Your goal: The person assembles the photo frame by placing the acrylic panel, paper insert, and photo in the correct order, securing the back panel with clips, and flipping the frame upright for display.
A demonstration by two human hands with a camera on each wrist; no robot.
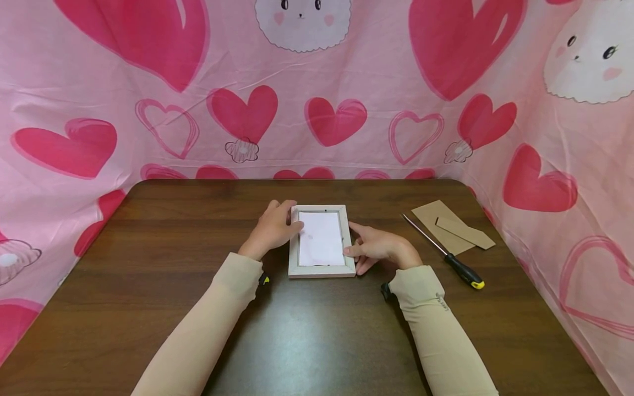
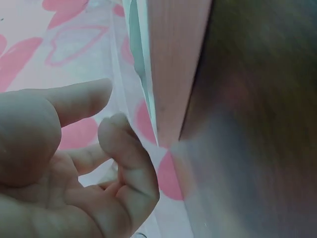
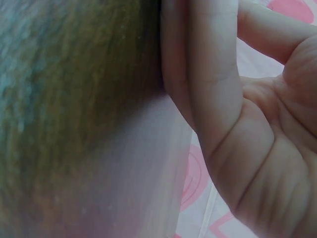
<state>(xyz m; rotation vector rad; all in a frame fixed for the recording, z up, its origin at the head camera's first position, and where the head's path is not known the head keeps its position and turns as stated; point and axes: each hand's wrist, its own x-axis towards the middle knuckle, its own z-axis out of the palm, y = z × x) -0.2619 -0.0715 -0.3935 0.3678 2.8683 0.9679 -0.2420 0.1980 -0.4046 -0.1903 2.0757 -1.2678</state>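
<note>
Left hand [image 1: 271, 226] relaxed, thumb and fingers apart in its wrist view; from above, thumb lies over the left rim of the off-white rectangular wooden picture frame [image 1: 322, 271], fingers by the upper-left corner. Right hand [image 1: 378, 246] we read as holding the frame's right side, thumb on top, fingers along the outer edge; its wrist view does not show the contact. Frame rests on the dark brown wood-grain worktop [image 1: 307, 341], between both hands, a white rectangular sheet [image 1: 321, 242], apparently paper, within its opening.

Step in hand, our judgement: steadying the frame and tending the sheet. Best done with light, even pressure: we should brace the right rim, press near the sheet's margins and avoid dragging a thumb across, which could crease it. Off to the right: black-and-yellow-handled screwdriver [image 1: 447, 254], flat tan card panel [image 1: 448, 239].
</note>
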